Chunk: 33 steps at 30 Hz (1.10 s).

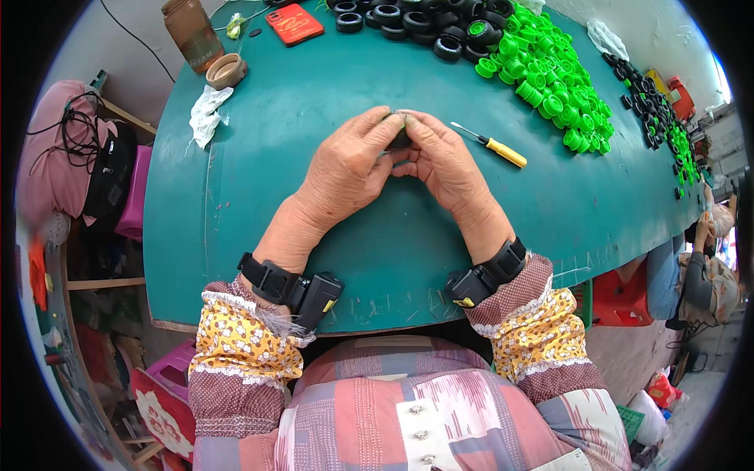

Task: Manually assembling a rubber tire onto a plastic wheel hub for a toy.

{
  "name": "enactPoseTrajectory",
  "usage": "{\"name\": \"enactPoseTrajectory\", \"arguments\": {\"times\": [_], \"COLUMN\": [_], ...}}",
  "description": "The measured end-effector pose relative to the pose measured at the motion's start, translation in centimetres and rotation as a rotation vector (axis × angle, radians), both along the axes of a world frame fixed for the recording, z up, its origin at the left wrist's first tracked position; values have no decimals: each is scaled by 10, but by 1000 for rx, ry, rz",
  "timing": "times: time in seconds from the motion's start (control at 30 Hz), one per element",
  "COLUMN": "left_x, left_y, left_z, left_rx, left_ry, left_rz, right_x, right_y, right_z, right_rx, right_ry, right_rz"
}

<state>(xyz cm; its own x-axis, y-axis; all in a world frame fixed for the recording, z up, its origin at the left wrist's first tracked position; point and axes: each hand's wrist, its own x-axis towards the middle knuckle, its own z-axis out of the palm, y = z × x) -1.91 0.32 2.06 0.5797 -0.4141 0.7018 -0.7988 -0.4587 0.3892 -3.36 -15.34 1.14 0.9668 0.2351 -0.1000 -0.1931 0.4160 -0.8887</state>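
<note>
My left hand (pixel 344 166) and my right hand (pixel 445 155) meet over the middle of the green table (pixel 275 118). Between their fingertips they grip a small black toy tyre (pixel 400 140), mostly covered by the fingers; whether a rim sits inside it I cannot tell. A screwdriver (pixel 505 152) with a yellow handle lies just right of my right hand. Beyond it spreads a heap of bright green toy wheel rims (pixel 561 86). A pile of black toy tyres (pixel 420 22) lies at the far edge, touching the green heap.
At the far left stand a brown bottle (pixel 192 35) and its round cap (pixel 226 71), near a crumpled white tissue (pixel 208 114). A red phone (pixel 294 23) lies at the back. Farther right, another person (pixel 711 275) sits by more tyres and rims (pixel 648 102).
</note>
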Motion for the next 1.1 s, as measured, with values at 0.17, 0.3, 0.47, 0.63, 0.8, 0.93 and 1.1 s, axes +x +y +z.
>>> {"name": "enactPoseTrajectory", "arguments": {"times": [0.17,0.3,0.47,0.63,0.8,0.93,1.1], "left_x": [4,6,8,4,20,20,25], "left_y": [4,9,8,-8,-17,-8,-2], "left_z": [-2,-4,-7,-4,-23,-23,-25], "left_rx": [-508,-476,-470,-529,-540,-591,-588], "left_ry": [573,1078,946,917,715,714,617], "left_rz": [15,-239,-147,-48,109,161,166], "right_x": [-3,-2,2,1,13,23,16], "right_y": [1,2,5,13,27,46,50], "right_z": [4,0,-4,-3,-6,-14,-11], "right_rx": [-201,-315,-266,-252,50,120,45], "right_ry": [-195,-196,-96,-145,-45,10,-1], "right_rz": [-31,-78,-95,-157,-199,-219,-193]}}
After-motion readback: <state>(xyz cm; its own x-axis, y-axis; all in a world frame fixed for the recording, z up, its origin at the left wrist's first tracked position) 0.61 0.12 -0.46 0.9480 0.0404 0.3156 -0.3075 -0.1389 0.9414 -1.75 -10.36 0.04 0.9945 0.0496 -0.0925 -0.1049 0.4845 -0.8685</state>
